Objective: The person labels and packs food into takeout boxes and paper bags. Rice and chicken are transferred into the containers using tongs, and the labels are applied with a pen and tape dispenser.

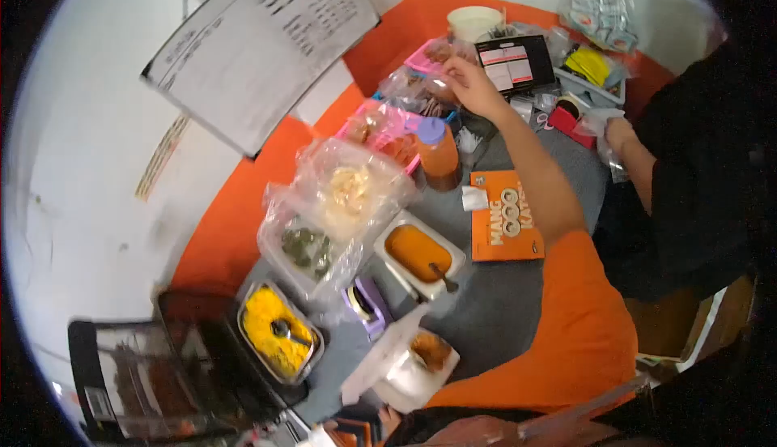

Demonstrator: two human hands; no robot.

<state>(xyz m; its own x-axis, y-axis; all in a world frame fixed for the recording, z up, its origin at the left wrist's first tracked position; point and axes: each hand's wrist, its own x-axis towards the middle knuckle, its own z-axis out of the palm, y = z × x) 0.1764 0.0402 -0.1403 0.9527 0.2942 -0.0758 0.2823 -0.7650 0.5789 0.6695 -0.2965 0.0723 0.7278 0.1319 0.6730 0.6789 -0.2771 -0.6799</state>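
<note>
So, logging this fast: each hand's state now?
Left hand: by the white container, mostly hidden; grip can't be told.
Right hand: over the plastic bags, fingers curled; hold can't be told.

The right arm (544, 172) comes in from about 4 o'clock, its upper part in an orange sleeve (579, 325), then bends so that the bare forearm runs toward 11 o'clock. The right wrist (495, 110) is nearly in line with the forearm. The right hand (468, 83) lies toward 1 o'clock from the centre of the view, its fingers bent and pointing toward 10 o'clock. At 6 o'clock, only a small part of the left hand (389, 421) shows at the lower edge; its pose cannot be told.
</note>
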